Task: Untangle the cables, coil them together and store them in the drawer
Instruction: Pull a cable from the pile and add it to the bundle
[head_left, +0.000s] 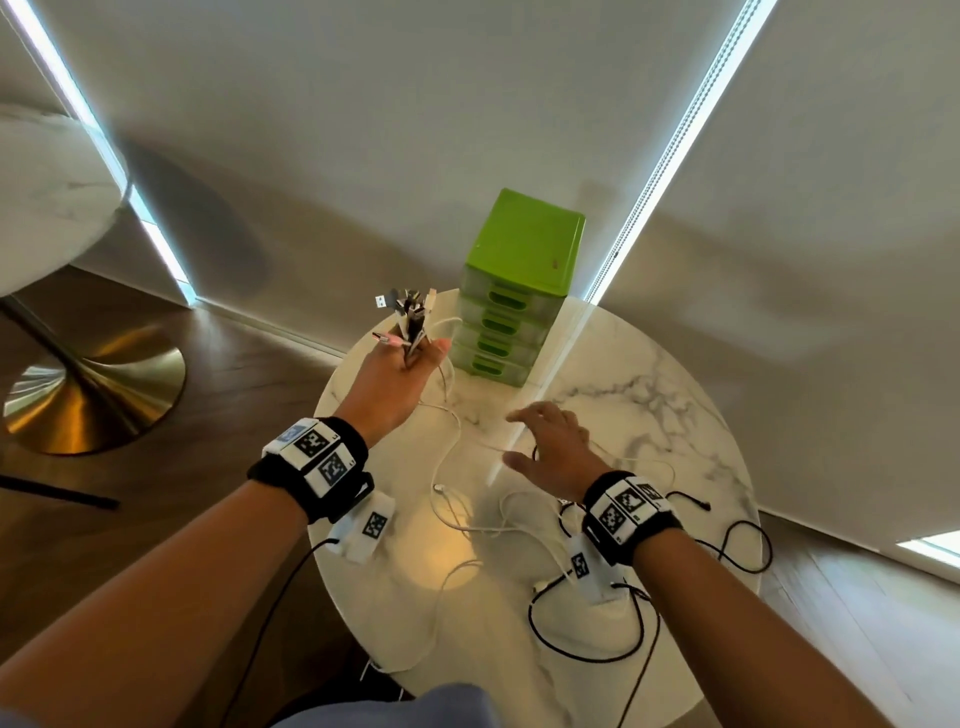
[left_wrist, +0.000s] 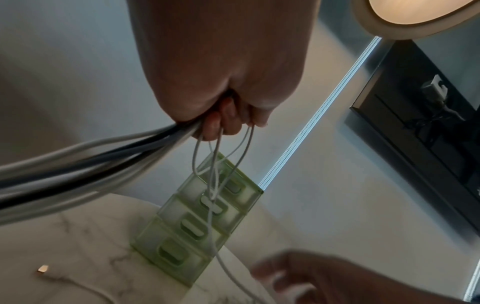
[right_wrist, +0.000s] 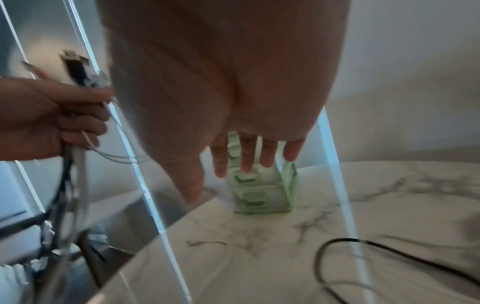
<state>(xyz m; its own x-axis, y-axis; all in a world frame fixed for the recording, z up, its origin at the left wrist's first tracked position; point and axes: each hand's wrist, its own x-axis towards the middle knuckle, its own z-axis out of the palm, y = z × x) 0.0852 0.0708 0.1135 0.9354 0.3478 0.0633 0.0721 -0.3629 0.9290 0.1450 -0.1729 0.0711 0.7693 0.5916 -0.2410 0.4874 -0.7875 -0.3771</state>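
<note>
My left hand (head_left: 410, 358) is raised over the table's far left and grips a bundle of cable ends (head_left: 408, 317), white, black and pink plugs sticking up. In the left wrist view its curled fingers (left_wrist: 221, 123) clamp white and black cables (left_wrist: 78, 162), thin white loops hanging down. My right hand (head_left: 550, 441) hovers over the table middle with fingers (right_wrist: 246, 156) spread and straight, holding nothing. White cables (head_left: 452, 499) and a black cable (head_left: 592, 649) trail loose across the marble table (head_left: 675, 395). The green drawer unit (head_left: 514, 291) stands at the far edge, all drawers closed.
Black cable loops (head_left: 743, 545) lie near the table's right rim. A second round table (head_left: 47, 192) with a brass foot (head_left: 93, 395) stands left. Roller blinds (head_left: 415, 130) hang behind the drawer unit. A loose white plug end (left_wrist: 43, 269) lies on the marble.
</note>
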